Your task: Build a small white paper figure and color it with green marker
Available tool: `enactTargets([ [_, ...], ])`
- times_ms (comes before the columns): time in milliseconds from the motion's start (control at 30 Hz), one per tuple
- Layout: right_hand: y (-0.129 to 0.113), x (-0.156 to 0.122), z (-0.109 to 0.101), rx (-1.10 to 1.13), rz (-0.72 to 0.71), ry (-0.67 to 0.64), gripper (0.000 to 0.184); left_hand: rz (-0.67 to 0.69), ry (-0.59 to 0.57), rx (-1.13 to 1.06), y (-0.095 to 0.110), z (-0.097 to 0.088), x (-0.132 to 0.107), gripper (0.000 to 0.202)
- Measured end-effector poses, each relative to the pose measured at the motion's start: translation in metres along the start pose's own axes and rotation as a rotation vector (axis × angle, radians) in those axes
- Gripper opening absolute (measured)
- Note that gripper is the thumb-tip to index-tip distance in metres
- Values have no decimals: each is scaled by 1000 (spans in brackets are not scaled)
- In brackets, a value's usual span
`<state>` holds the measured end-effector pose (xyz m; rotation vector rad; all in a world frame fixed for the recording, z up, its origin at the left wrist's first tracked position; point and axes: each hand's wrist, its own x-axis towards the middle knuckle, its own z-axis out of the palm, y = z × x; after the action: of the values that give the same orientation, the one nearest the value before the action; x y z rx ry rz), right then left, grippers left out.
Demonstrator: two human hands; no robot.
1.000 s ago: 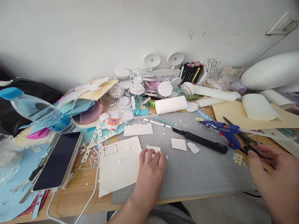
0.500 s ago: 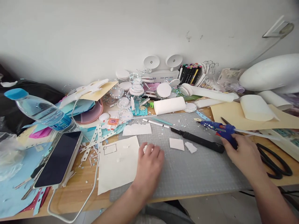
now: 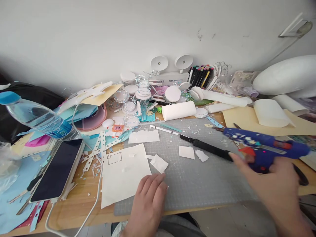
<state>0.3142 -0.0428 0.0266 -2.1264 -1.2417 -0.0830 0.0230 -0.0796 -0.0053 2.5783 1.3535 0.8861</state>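
My right hand [image 3: 276, 187] is wrapped round the grip of a blue hot glue gun [image 3: 261, 146], lifted above the grey cutting mat [image 3: 197, 184], its nozzle pointing left. My left hand [image 3: 148, 200] lies flat near the mat's front edge, fingers together and stretched out, holding nothing. Just beyond its fingertips lies a small white paper piece [image 3: 159, 163], beside a larger white sheet [image 3: 123, 172] with a small pencilled rectangle. A black craft knife [image 3: 207, 148] lies on the mat between the two hands.
Two small white scraps [image 3: 187, 152] lie mid-mat. A phone [image 3: 58, 169] with a white cable and a tipped water bottle [image 3: 39, 120] are at the left. Foam rolls [image 3: 179, 110], markers [image 3: 201, 75], paper offcuts and black scissors [image 3: 301, 174] crowd the back and right.
My right hand closed on the glue gun and lifted it off the table toward me. My left hand drew back from the small white piece, leaving it uncovered on the mat.
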Motion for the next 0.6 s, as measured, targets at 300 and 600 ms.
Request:
enactTargets([
  [300,-38,-61,44,95,-256,-201,27,43,-123,77,-3,8,-1,19],
  [600,-25,-68,58,-26,-565,19,21,-26,-134,90,-3,10,1,20],
])
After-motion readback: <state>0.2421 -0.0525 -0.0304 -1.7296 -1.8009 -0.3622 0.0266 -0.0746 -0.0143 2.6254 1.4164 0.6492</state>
